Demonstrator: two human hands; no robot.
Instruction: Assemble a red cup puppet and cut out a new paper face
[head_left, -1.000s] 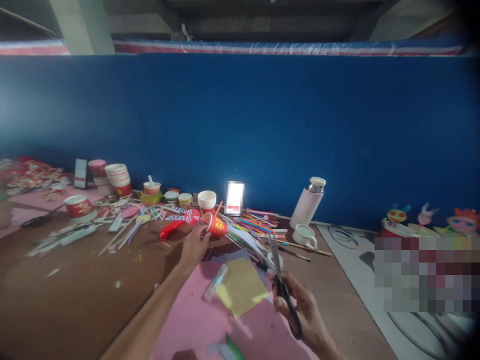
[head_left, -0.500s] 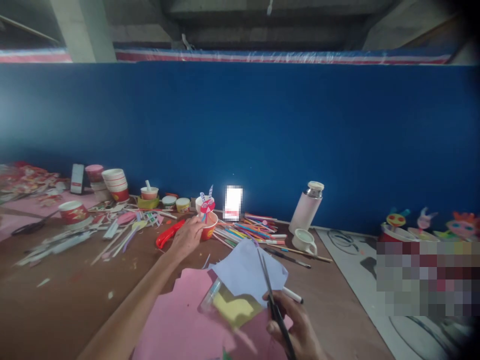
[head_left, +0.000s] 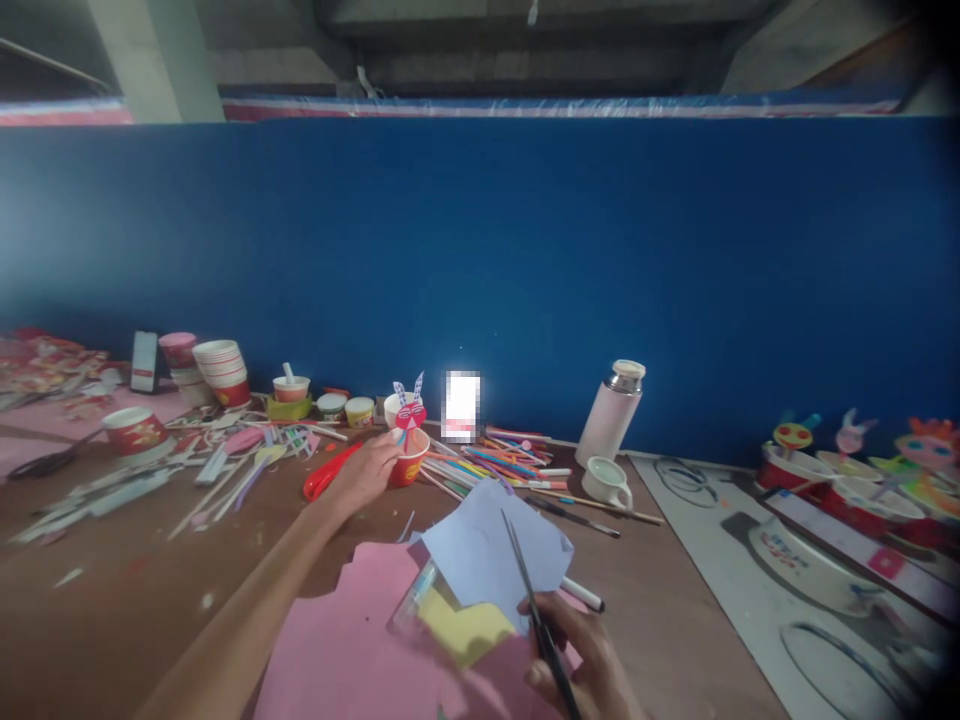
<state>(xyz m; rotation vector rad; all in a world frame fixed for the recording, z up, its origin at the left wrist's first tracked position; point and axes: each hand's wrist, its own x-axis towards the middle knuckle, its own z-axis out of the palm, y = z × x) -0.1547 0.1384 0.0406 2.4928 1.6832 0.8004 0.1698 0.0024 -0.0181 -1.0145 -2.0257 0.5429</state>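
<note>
Reaching forward, my left hand has its fingers closed at the lower part of a red paper rabbit with patterned upright ears. The rabbit is over a red paper cup; whether its lower end touches the cup is hidden by my fingers. My right hand grips a pair of scissors by dark handles, blades pointing away from me and nearly together. Beneath the blades lie a pale blue paper sheet, a yellow paper piece and large pink paper.
A red stapler-like tool lies left of the cup. Behind are a lit phone and many coloured pens. A thermos and white mug stand right. Stacked paper cups and paper scraps are left.
The view has shifted slightly, and the things on the left appear a little further left. The rabbit has turned more face-on. The scissors have swung slightly left, with their blades closer together.
</note>
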